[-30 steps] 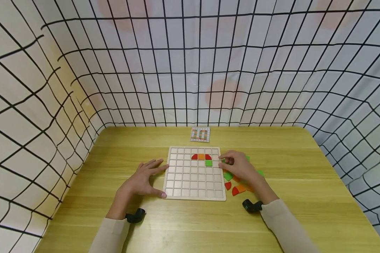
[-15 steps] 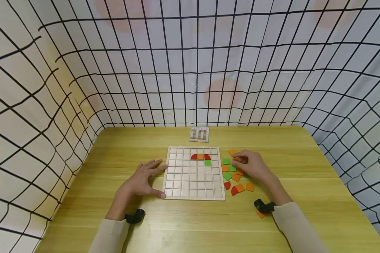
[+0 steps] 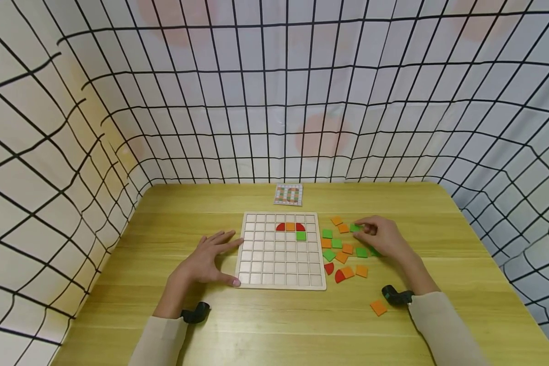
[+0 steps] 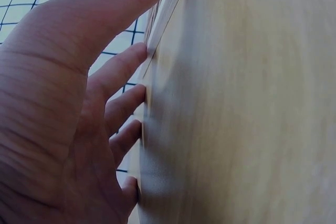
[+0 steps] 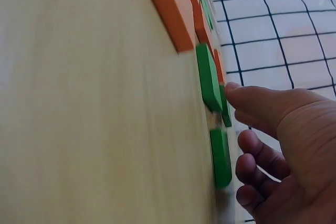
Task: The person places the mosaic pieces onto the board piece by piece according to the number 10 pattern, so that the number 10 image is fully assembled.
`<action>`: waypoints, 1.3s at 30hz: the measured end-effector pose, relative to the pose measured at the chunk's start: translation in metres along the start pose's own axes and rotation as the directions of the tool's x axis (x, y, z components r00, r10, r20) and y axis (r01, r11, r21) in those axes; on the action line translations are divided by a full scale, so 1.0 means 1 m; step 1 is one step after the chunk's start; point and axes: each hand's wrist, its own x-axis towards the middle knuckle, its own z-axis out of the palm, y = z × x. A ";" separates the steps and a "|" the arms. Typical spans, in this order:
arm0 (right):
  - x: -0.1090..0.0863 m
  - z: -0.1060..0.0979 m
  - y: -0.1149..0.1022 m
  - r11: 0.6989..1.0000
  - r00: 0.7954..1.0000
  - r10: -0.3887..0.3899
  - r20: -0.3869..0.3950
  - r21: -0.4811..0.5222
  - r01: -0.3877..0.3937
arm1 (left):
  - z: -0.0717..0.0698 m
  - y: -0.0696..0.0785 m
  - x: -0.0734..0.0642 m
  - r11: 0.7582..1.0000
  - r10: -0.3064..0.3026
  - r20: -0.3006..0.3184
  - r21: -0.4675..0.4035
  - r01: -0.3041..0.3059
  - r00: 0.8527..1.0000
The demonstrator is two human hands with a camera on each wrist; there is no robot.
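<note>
A pale wooden grid board (image 3: 274, 254) lies on the table, with two red quarter-round tiles, an orange tile (image 3: 290, 226) and a green tile (image 3: 301, 236) in its cells. My left hand (image 3: 210, 256) is spread at the board's left edge, thumb by the near corner; the left wrist view shows its fingertips (image 4: 137, 92) down at the table. My right hand (image 3: 382, 236) reaches over loose tiles right of the board. Its thumb and forefinger pinch a green square tile (image 3: 355, 227) at the back of the group. In the right wrist view the other fingers (image 5: 254, 169) are curled.
Loose orange, green and red tiles (image 3: 341, 257) lie between the board and my right hand. A lone orange tile (image 3: 378, 308) sits nearer the front. A small pattern card (image 3: 288, 194) lies behind the board. White walls with a black grid (image 3: 274, 101) enclose the table.
My right hand has moved from the board's right edge across the loose tiles to the green square tile, uncovering several tiles. The left hand has stayed in place.
</note>
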 end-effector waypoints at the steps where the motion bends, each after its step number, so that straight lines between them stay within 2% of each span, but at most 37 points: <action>1: -0.001 -0.001 0.002 1.000 1.000 0.001 0.002 0.000 -0.001 | 0.000 0.000 0.000 1.000 0.000 -0.001 0.001 0.000 1.000; 15: -0.001 -0.006 0.010 1.000 0.999 0.019 0.030 -0.004 -0.019 | 0.002 -0.002 0.000 1.000 -0.001 -0.002 0.006 0.001 1.000; 25: 0.000 -0.004 0.011 1.000 1.000 -0.018 0.025 -0.020 0.018 | 0.003 -0.003 0.000 1.000 0.004 0.000 0.002 -0.004 1.000; 33: 0.003 -0.003 -0.003 1.000 1.000 -0.025 0.001 0.002 0.025 | 0.003 -0.003 0.000 1.000 -0.001 0.002 0.004 0.001 1.000; 39: 0.006 0.004 -0.023 0.997 0.998 -0.066 -0.013 0.036 0.067 | 0.002 -0.002 0.001 1.000 -0.010 0.002 0.009 0.010 1.000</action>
